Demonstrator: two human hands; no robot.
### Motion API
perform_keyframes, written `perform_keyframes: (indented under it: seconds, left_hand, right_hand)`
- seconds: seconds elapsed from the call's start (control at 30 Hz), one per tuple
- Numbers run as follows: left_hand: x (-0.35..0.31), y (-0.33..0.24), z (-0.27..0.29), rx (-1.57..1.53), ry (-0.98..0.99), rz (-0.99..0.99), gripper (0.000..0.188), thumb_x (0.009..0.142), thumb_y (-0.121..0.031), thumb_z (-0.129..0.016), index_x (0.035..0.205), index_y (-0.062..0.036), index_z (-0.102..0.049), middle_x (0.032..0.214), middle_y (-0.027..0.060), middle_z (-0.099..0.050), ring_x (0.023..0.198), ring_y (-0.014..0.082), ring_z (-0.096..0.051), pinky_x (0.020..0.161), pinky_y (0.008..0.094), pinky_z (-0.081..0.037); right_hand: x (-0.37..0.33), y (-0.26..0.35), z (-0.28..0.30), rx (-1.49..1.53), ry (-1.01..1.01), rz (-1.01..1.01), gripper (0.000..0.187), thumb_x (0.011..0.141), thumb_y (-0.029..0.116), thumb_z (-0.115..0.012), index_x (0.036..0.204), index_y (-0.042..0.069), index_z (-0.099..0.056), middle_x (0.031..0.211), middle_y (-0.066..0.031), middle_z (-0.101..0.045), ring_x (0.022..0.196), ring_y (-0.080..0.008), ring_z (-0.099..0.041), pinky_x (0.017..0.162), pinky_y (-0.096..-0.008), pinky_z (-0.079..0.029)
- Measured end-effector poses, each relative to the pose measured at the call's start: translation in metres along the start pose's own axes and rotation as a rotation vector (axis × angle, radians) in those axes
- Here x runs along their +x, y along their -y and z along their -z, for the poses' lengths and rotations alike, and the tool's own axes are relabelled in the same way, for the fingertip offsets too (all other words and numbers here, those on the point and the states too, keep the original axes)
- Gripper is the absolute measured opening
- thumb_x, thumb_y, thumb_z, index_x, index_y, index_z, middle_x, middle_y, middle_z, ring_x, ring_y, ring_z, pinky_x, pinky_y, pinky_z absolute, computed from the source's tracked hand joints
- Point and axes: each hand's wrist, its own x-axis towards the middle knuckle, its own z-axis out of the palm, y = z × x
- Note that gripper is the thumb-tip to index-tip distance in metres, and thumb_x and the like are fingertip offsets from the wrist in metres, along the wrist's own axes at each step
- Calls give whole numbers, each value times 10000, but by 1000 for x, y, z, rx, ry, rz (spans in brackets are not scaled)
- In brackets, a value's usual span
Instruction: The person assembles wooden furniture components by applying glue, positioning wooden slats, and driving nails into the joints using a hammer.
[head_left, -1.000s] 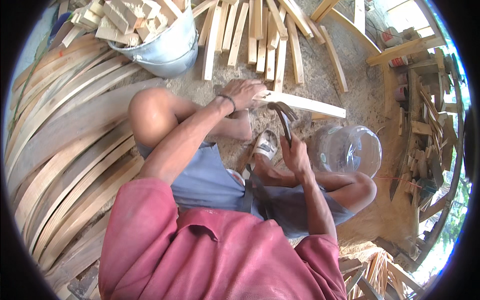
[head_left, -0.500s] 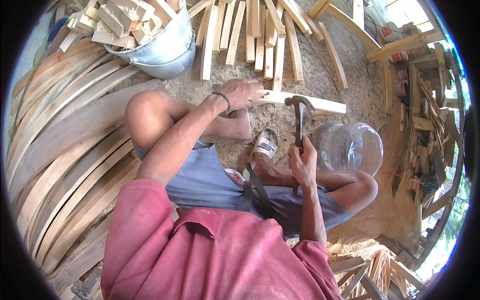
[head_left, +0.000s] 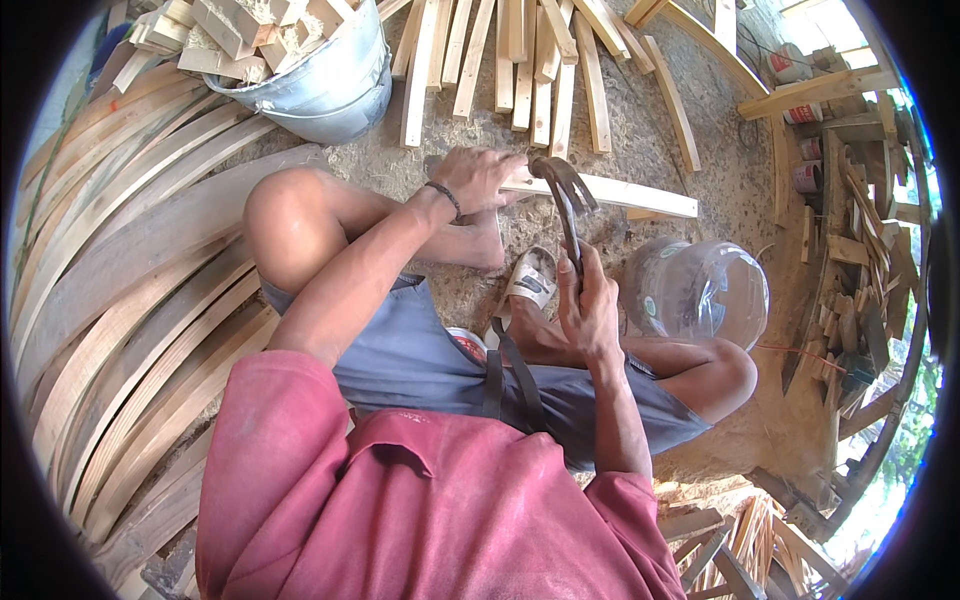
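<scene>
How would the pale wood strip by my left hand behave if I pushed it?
The wood strip would probably stay stiff, as it looks solid and shows no sag. Its flat face and squared end suggest sliding or pivoting rather than rolling. It seems fairly light for its length, being so slim.

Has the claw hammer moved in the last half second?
Yes: against the clear plastic jug, the hammer head has shifted left, toward the left hand.

Dusty brown floor (head_left: 775, 420), bright daylight; green foliage (head_left: 918, 405) at right
</scene>
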Motion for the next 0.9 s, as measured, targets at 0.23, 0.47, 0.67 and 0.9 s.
perform_keyframes:
  seconds: [0.23,0.47,0.67,0.9]
  left_hand:
    - [6,-4,-3,49,127,58,499,794,-485,-767,1066,-92,-628,974,103,-712,907,282,-714,802,442,-586]
    - [5,-5,-3,28,138,103,458,776,-462,-779,1011,-104,-619,956,93,-706,897,287,-713,780,447,-583]
    - [5,-3,-5,45,94,18,465,782,-438,-787,1014,-78,-607,965,122,-698,913,292,-709,767,423,-590]
    - [13,16,-17,100,178,33,410,833,-302,-753,1072,-30,-561,960,157,-688,918,317,-702,793,412,-590]
  right_hand:
    - [3,0,8,-48,100,-117,241,1024,217,-541,1146,10,-560,729,-269,-622,692,-506,-601,586,-456,-482]
    - [-19,83,73,450,-251,568,374,994,303,-624,1272,56,-592,717,-107,-588,633,-210,-594,586,-365,-504]
    - [-13,35,35,192,-156,285,333,1047,351,-499,979,40,-597,609,-47,-518,502,-176,-502,445,-298,-383]
    - [-17,-33,-10,-116,227,-45,303,1043,266,-528,1169,0,-598,650,-212,-586,584,-326,-614,565,-420,-448]
